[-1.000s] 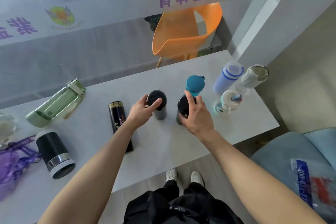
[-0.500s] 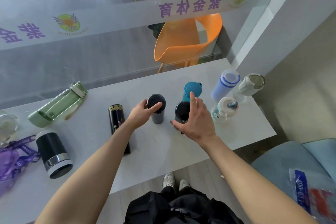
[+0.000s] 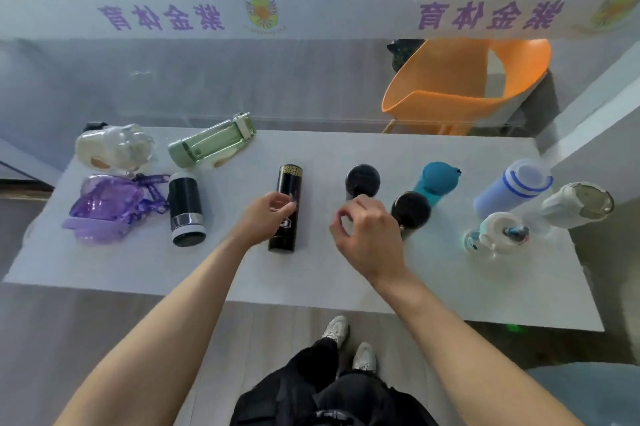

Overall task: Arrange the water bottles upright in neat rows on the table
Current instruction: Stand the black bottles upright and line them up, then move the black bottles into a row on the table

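Reaching forward over the grey table (image 3: pixel 450 287), both bare forearms stretch out from below. The left hand (image 3: pixel 265 221) curls its fingers beside the lying black flask with gold trim (image 3: pixel 287 207), touching its side, though whether it grips is unclear. The right hand (image 3: pixel 367 235) hovers half-curled and empty, fingers loosely apart, just before two upright black bottles (image 3: pixel 362 181) (image 3: pixel 411 210). Further right stand a teal bottle (image 3: pixel 437 180) and a blue-banded one (image 3: pixel 512 188). On the left (all on their sides) lie a green bottle (image 3: pixel 211 143), a black-and-silver flask (image 3: pixel 186 207) and a purple one (image 3: pixel 104 207).
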A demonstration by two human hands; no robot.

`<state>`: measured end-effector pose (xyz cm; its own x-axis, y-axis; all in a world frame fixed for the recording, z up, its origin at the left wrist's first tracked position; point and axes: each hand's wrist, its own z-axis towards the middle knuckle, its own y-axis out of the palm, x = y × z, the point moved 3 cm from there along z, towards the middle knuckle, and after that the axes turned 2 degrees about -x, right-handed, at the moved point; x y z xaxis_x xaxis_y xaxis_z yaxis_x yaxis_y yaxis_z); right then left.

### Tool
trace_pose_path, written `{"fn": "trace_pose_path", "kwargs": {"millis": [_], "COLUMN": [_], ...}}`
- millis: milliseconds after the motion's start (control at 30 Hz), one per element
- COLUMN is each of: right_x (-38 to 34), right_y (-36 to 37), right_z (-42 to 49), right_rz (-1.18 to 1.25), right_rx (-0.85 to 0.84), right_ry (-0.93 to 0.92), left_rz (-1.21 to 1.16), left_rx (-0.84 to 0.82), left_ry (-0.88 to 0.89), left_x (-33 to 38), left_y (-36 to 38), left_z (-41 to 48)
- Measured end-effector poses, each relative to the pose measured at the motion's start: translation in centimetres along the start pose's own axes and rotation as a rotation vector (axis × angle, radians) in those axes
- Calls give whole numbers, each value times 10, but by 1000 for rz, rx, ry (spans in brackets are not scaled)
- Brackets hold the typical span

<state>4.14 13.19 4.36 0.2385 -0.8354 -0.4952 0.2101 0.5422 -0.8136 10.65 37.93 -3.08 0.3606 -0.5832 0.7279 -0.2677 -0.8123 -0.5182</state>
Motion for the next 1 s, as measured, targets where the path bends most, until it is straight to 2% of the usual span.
{"fn": "trace_pose_path", "kwargs": {"millis": [200, 300, 400, 500, 633, 733, 833, 1000], "right_x": [-48, -54, -50, -43, -44, -51, -56, -70], "right_y": [87, 124, 162, 196, 231, 244, 234, 176], "right_z": [2, 4, 8, 11, 11, 6, -4, -13], "right_rz": [28, -35, -121, -152, -191, -213, -195, -25], "right_rx": [-393, -465, -517, -560, -621, -587, -525, -185], "right_ry": [107, 201, 346, 536, 650, 686, 741, 752], "left_rz": [114, 199, 160, 202, 233, 228, 201, 181], "left_rx": [214, 398, 517, 513, 354, 209, 138, 77], "left_ry": [-179, -248, -309, -364, -457, -448, -434, -369], "left_x": [-90, -119, -143, -159, -184, -194, -195, -194], "left_y": [-72, -101, -123, -138, -149, -151, -152, -157], "left_z": [-48, -49, -35, -18, 4, 18, 27, 21]}}
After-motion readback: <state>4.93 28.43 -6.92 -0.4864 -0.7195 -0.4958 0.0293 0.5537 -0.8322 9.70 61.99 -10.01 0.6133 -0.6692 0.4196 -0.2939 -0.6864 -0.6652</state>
